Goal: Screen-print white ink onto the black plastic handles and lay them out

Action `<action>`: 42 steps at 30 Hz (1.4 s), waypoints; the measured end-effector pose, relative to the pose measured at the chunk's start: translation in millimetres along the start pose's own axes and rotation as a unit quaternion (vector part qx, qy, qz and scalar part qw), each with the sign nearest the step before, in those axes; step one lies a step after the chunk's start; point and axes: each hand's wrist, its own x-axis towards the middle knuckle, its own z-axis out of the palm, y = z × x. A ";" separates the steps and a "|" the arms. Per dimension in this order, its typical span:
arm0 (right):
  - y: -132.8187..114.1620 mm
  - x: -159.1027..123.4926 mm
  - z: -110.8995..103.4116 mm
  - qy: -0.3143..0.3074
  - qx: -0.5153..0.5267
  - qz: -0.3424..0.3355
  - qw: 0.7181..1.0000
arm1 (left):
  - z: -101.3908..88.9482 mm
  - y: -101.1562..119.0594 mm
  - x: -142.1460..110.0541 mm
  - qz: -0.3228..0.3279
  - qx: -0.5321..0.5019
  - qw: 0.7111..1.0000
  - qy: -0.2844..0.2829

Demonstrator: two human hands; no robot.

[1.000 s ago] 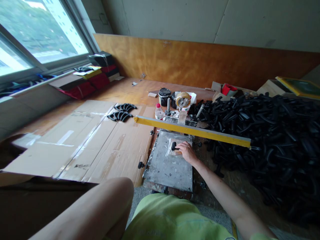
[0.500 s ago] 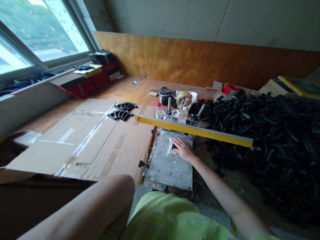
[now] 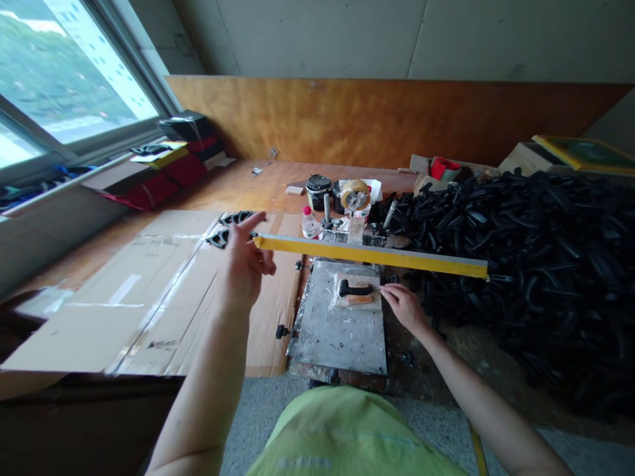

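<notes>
A small black handle-shaped part lies on the grey metal plate in front of me, on clear film beside an orange strip. My right hand rests at the plate's right edge, fingertips just right of the part, holding nothing. My left hand is raised in the air with fingers apart, just left of the end of the yellow bar that spans above the plate. It holds nothing.
A large heap of black curved parts fills the right side. Flattened cardboard lies on the left, with two rows of black parts on it. A black jar, a tape roll and a small bottle stand behind the plate.
My right hand has slid off the black part to the plate's right edge, leaving the part uncovered. My left arm has risen, bringing the hand near the yellow bar's left end.
</notes>
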 end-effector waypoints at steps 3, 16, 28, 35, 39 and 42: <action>25.0 13.8 -24.0 0.027 0.009 0.094 0.995 | 15.8 -23.7 5.6 -0.076 -0.003 0.996 -0.051; -40.3 124.6 14.7 -0.007 -0.133 -0.074 0.988 | -35.5 -161.8 -99.8 -0.301 0.056 0.949 -0.080; -57.4 112.5 46.2 -0.117 -0.315 -0.008 0.942 | -33.0 -191.1 -106.7 -0.291 0.087 0.952 -0.035; -70.5 64.4 36.7 -0.211 -0.198 -0.186 0.939 | -33.6 -193.6 -107.6 -0.290 0.105 0.951 -0.032; -64.3 62.9 17.1 -0.269 -0.134 -0.238 0.924 | -33.6 -190.9 -108.1 -0.290 0.102 0.951 -0.027; -62.4 71.4 21.8 -0.239 -0.131 -0.202 0.941 | -33.7 -190.1 -107.6 -0.289 0.096 0.952 -0.034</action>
